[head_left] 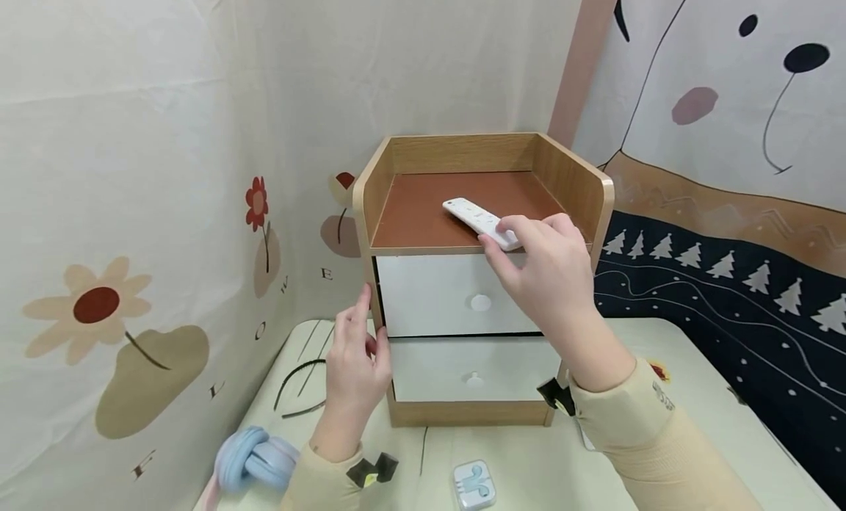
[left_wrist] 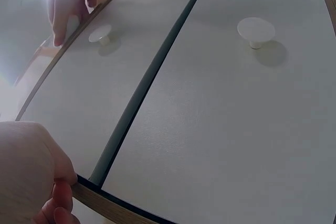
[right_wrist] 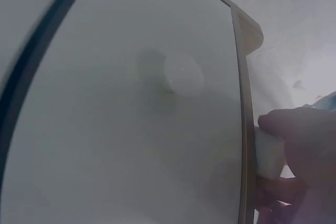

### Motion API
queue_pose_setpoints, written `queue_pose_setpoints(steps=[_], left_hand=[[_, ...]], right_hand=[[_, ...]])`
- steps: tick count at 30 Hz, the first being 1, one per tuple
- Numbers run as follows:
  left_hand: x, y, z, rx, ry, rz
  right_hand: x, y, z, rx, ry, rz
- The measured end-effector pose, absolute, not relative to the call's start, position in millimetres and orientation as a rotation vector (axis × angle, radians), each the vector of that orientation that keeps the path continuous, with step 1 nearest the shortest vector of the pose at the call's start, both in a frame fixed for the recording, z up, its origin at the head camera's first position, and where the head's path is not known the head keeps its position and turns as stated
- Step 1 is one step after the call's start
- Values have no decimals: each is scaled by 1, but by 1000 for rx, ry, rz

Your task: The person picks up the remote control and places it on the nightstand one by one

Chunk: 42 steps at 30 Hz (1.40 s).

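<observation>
A small wooden cabinet [head_left: 471,414] with two white drawers stands in front of me, and a raised rim runs round its brown top [head_left: 423,210]. Between thumb and fingers my right hand [head_left: 551,272] holds the near end of a white remote control [head_left: 474,216], over the front edge of that top. The remote's far end points back and left. My left hand [head_left: 357,360] touches the cabinet's left side with its fingers and thumb, beside the upper drawer [head_left: 436,294]. Both the upper and the lower drawer [head_left: 429,371] are pushed in; each has a round white knob.
Earphones in a clear case [head_left: 474,484] lie on the pale table [head_left: 423,481] in front of the cabinet. A light blue knotted thing [head_left: 254,458] and a black curved band [head_left: 291,382] are at the left. Printed curtains hang close behind and on both sides.
</observation>
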<state>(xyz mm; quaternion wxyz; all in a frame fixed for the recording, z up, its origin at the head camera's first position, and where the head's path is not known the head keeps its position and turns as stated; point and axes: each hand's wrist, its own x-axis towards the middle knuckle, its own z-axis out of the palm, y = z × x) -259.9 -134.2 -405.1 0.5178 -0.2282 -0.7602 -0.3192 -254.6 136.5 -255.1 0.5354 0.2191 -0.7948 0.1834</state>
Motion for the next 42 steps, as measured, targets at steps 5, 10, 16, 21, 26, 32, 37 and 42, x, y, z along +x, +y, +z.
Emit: queue_pose_setpoints(steps=[5,10,16,21,26,32,37,42], left_hand=[[-260,-134,-405,-552,-1820,-765],[-259,-135,-405,-540,-1832,-762],[-258,-133,-409,-539,-1841,-767],[-258,-133,-408,-542,-1834,-749],[-259,-134,-405,-551,-1818,-737],[-258,-136,-403,-546,-1821,-731],[-256,-137,-404,-526,-1849,-730],[-259,-135,-406,-538,-1836,-721]], right_hand=[[-257,127,-245,527,-2047,469],[-258,117,-237,504,-2190,481],[-260,113,-227,471,-2365,519],[-269,107,-213,507,-2474,518],[-280,98,-200,532,-2542,502],[-294,86,-190,528,-2621,502],[-301,74,-184,494,-2693,484],[-306,64,-181,442,-2724,443]])
